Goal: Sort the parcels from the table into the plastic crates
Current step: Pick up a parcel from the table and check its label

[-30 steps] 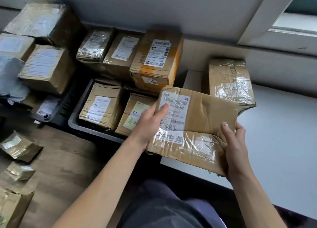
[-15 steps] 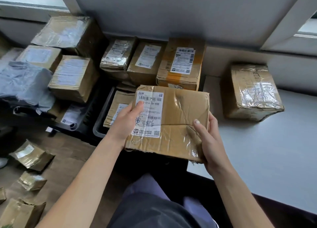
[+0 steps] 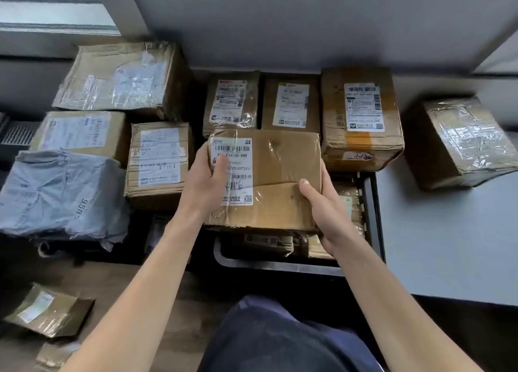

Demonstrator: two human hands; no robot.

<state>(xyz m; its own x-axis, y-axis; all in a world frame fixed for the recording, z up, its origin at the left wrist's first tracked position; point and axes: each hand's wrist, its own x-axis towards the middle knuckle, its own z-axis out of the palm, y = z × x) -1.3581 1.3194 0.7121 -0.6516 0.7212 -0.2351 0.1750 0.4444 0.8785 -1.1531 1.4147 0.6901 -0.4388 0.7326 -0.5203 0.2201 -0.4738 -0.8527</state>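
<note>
A flat brown cardboard parcel (image 3: 280, 175) with a white barcode label hangs over the dark plastic crate (image 3: 372, 217). My left hand (image 3: 207, 181) grips its left edge, thumb across the label. My right hand (image 3: 325, 209) grips its lower right corner, thumb on top. Under it the crate holds more parcels, mostly hidden. A row of three taped boxes (image 3: 361, 119) stands along the crate's far side. One plastic-wrapped parcel (image 3: 462, 142) sits on the grey table (image 3: 448, 245) at the right.
To the left, several cardboard boxes (image 3: 159, 161) and a grey poly mailer (image 3: 59, 195) are piled on another crate. Small flat packets (image 3: 50, 310) lie on the wooden floor at the lower left. A wall and a window sill close off the back.
Both hands have carried the parcel leftwards off the table's edge and out over the crate. The view has swung left with it, so the wrapped parcel on the table now sits far right.
</note>
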